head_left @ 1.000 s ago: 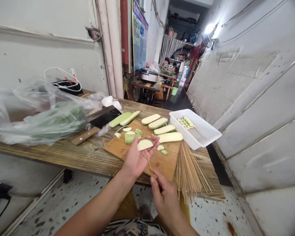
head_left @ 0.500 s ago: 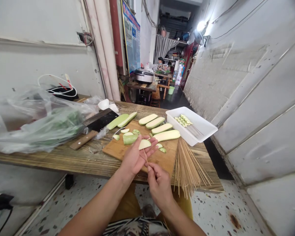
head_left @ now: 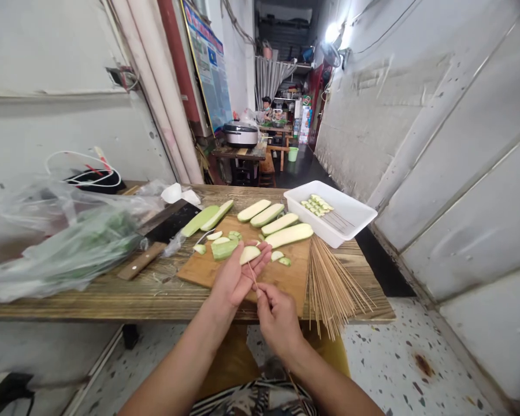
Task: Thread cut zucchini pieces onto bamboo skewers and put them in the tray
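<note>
A pale half-round zucchini slice (head_left: 249, 255) rests in my left hand (head_left: 238, 277), palm up, its thumb on one edge and the fingers behind it. My right hand (head_left: 279, 318) pinches a thin wooden skewer (head_left: 252, 275), whose upper end meets the lower edge of the slice; how deep it goes I cannot tell. Beneath both hands lies a wooden cutting board (head_left: 203, 267). On it are a cut zucchini chunk (head_left: 224, 249), several loose slices and several zucchini halves (head_left: 289, 236). A fanned bundle of skewers (head_left: 331, 283) lies at the board's right side.
A white tray (head_left: 355, 222) at the back right holds skewered slices (head_left: 316, 205). Left of the board lie a cleaver (head_left: 143, 260) and a plastic bag of greens (head_left: 86, 242). Farther off, a person (head_left: 267, 107) sits behind a table, and a cooker (head_left: 241, 134) stands nearer.
The camera view has turned slightly, so the scene sits a little further left. Both hands keep nearly the same pose around the slice and skewer.
</note>
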`<action>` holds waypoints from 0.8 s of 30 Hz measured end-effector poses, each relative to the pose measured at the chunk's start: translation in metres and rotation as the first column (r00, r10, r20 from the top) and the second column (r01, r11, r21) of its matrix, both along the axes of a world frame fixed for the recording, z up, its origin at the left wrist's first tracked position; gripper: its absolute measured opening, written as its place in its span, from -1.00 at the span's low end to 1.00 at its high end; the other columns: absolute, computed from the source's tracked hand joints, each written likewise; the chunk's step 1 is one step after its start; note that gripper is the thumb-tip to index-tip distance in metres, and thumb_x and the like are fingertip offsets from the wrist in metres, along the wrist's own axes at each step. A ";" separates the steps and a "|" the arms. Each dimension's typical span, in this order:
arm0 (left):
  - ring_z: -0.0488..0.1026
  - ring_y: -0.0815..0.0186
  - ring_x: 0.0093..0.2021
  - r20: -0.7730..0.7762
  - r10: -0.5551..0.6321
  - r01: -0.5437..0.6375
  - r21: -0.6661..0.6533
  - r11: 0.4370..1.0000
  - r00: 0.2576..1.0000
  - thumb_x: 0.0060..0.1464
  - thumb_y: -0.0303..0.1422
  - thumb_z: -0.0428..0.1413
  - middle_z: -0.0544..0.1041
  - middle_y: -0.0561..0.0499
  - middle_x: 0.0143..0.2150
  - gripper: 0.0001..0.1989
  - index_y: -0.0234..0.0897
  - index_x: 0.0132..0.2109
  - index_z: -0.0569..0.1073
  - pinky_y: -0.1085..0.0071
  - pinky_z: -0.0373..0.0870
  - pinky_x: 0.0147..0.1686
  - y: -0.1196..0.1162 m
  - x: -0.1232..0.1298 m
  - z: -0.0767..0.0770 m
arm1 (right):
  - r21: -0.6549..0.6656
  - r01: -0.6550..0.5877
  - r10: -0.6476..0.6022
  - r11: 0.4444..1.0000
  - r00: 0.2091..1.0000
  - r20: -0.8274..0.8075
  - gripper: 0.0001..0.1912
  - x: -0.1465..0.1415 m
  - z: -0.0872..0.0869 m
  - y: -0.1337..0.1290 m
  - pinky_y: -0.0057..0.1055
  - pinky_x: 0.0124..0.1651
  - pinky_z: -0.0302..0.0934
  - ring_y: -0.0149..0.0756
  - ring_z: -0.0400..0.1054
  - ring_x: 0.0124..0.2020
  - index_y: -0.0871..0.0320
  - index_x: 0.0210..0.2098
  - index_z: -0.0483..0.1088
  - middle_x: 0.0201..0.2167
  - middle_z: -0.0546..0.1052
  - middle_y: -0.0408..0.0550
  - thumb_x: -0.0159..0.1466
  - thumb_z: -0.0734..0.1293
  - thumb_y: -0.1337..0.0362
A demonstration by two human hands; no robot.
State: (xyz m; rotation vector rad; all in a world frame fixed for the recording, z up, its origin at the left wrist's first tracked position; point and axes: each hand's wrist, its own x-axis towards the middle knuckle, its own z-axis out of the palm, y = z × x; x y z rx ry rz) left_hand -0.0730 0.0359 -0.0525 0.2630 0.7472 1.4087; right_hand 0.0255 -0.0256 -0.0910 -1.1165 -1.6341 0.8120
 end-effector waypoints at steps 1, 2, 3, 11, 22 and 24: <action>0.53 0.21 -0.18 -0.004 -0.002 0.002 0.000 1.000 1.000 0.20 -0.40 -0.09 0.56 -0.19 -0.29 -0.77 -0.42 -0.31 0.40 0.35 0.50 -0.17 0.000 0.000 -0.001 | -0.005 0.002 -0.002 1.000 1.000 0.002 -0.68 0.000 0.000 0.000 -0.43 -0.40 0.23 -0.27 0.38 -0.48 0.30 -0.22 0.48 -0.44 0.54 0.05 0.27 0.12 0.33; 0.54 0.21 -0.19 -0.012 -0.001 0.001 0.002 1.000 1.000 0.19 -0.40 -0.09 0.56 -0.18 -0.30 -0.78 -0.42 -0.31 0.40 0.36 0.50 -0.18 0.000 -0.001 -0.002 | -0.009 0.002 -0.002 1.000 1.000 0.003 -0.68 0.000 0.000 0.000 -0.43 -0.40 0.23 -0.26 0.39 -0.47 0.30 -0.22 0.48 -0.42 0.54 0.05 0.26 0.12 0.34; 0.54 0.22 -0.21 -0.021 0.000 0.000 0.004 1.000 1.000 0.19 -0.41 -0.07 0.56 -0.16 -0.31 -0.79 -0.42 -0.31 0.40 0.36 0.50 -0.18 0.001 -0.001 -0.003 | -0.012 0.002 -0.002 1.000 1.000 0.001 -0.69 0.000 -0.001 0.001 -0.43 -0.39 0.24 -0.26 0.40 -0.46 0.29 -0.23 0.48 -0.42 0.54 0.05 0.26 0.12 0.34; 0.55 0.25 -0.25 -0.086 0.031 -0.030 0.010 0.999 0.996 0.16 -0.44 -0.03 0.56 -0.12 -0.34 -0.83 -0.42 -0.32 0.41 0.35 0.49 -0.17 0.000 0.002 -0.005 | -0.008 0.027 -0.027 1.000 0.999 0.024 -0.70 -0.001 0.000 0.002 -0.44 -0.39 0.25 -0.27 0.40 -0.47 0.26 -0.27 0.48 -0.46 0.54 0.02 0.25 0.12 0.36; 0.54 0.24 -0.23 -0.151 0.019 -0.011 0.050 0.999 0.988 0.14 -0.40 0.01 0.56 -0.14 -0.31 -0.85 -0.41 -0.28 0.42 0.24 0.43 -0.05 -0.005 0.008 -0.009 | -0.005 0.051 -0.051 0.999 0.997 0.056 -0.71 0.000 0.002 0.002 -0.47 -0.43 0.21 -0.30 0.36 -0.53 0.22 -0.40 0.44 -0.57 0.47 -0.05 0.25 0.10 0.35; 0.54 0.23 -0.21 -0.162 0.006 0.000 0.039 0.999 0.987 0.14 -0.39 0.01 0.56 -0.16 -0.29 -0.84 -0.41 -0.27 0.42 0.25 0.42 -0.05 -0.006 0.009 -0.009 | -0.004 0.057 -0.056 0.998 0.997 0.058 -0.70 0.000 0.002 0.002 -0.47 -0.42 0.21 -0.30 0.37 -0.52 0.22 -0.43 0.43 -0.58 0.46 -0.05 0.25 0.10 0.35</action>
